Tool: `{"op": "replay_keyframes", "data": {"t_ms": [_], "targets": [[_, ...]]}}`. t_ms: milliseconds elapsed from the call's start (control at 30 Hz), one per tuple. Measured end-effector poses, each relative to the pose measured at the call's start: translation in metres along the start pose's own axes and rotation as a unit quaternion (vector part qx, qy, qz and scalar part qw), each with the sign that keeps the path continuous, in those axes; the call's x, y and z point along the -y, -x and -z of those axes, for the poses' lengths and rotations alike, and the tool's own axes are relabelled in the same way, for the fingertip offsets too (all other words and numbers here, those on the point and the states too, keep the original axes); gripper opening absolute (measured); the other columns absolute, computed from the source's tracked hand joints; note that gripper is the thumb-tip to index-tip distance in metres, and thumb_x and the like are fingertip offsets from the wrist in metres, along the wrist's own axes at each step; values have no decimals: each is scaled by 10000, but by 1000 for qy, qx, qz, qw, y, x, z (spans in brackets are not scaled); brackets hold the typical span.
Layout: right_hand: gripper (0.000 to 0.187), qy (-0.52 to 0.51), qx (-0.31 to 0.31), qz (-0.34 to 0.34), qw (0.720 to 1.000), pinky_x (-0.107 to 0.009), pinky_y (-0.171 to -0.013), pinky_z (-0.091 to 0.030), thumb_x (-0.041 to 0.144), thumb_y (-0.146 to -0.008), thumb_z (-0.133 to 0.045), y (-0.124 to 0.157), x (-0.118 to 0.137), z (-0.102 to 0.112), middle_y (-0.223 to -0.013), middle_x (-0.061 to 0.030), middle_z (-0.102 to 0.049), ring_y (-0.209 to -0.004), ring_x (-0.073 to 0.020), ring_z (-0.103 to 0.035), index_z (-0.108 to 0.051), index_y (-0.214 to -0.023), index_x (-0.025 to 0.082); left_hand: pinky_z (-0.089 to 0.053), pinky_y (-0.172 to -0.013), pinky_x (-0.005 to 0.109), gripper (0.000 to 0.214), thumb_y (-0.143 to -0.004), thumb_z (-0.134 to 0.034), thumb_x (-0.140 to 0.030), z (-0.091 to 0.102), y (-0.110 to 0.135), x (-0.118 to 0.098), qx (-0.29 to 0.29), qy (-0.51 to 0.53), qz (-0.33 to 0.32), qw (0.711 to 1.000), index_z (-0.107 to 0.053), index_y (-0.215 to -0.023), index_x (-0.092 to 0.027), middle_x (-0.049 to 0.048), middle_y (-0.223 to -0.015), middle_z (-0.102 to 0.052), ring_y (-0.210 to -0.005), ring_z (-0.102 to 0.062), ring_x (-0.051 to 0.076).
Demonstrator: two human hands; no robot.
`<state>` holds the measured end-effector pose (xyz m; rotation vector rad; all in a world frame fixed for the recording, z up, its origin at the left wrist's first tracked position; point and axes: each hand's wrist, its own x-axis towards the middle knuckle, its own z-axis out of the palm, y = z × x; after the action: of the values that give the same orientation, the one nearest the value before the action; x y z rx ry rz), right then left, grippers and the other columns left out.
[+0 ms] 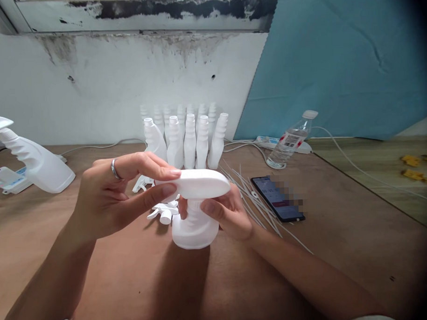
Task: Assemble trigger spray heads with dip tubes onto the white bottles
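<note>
A white spray bottle with its trigger spray head on top is held in front of me over the table. My left hand, with a ring on one finger, pinches the left end of the spray head between thumb and fingers. Around the bottle's neck, just under the head, my right hand is wrapped; some of its fingers are hidden behind the bottle. Behind my left hand lie loose white spray trigger parts, partly covered by the hands and bottle.
Several open white bottles stand in rows by the wall. An assembled spray bottle leans at the left beside a power strip. To the right are thin white tubes, a phone and a water bottle.
</note>
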<state>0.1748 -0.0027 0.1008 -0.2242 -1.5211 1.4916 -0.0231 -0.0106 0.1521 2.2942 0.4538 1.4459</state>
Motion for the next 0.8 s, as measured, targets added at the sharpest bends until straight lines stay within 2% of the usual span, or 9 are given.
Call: {"op": "replay_keyframes", "data": {"t_ms": [233, 367, 500, 600, 700, 800], "targets": [[267, 81, -46, 9, 996, -342, -634, -481, 336, -791, -689, 1, -2, -5, -697, -46, -644, -690, -190, -632, -479, -831, 175, -528, -552, 259, 227, -774, -682, 14, 1, 3, -1, -5, -3, 19, 1000, -675, -963, -112, 82, -913, -695, -782, -662, 183], [312, 56, -56, -28, 996, -313, -610, -485, 344, -774, -719, -1, -1, -4, -705, -14, -628, -667, -167, -628, -459, -840, 186, -525, -599, 291, 201, -791, -690, -33, 0, 2, 2, -18, -26, 49, 998, -683, -947, -160, 63, -896, -694, -783, -654, 184], [378, 5, 11, -92, 996, -269, -604, -468, 379, -730, -754, -8, 5, 4, -831, -25, -633, -709, -148, -612, -510, -933, 174, -537, -673, 340, 193, -809, -690, -73, 2, 0, 6, -4, -7, 42, 999, -682, -967, -183, 55, -875, -683, -834, -653, 210], [429, 12, 74, -140, 987, -250, -630, -455, 409, -737, -734, -12, 10, 10, -968, -60, -646, -809, -155, -600, -571, -1044, 156, -542, -718, 363, 194, -816, -693, -95, 5, -2, 6, 8, 6, 39, 999, -681, -988, -184, 61, -875, -678, -860, -649, 221], [473, 5, 113, -152, 982, -250, -664, -461, 444, -757, -713, -14, 12, 12, -1067, -72, -631, -890, -166, -591, -578, -1110, 160, -536, -776, 411, 153, -910, -608, -230, 8, -2, 7, 29, 29, 44, 998, -686, -1021, -161, 96, -888, -676, -871, -646, 238], [440, 3, 115, -148, 982, -270, -697, -469, 474, -770, -700, -13, 12, 10, -1002, -65, -617, -854, -166, -588, -580, -1045, 153, -520, -815, 445, 350, -978, -457, -397, 11, -1, 10, 39, 64, 46, 996, -693, -1054, -150, 131, -948, -672, -920, -638, 262]]}}
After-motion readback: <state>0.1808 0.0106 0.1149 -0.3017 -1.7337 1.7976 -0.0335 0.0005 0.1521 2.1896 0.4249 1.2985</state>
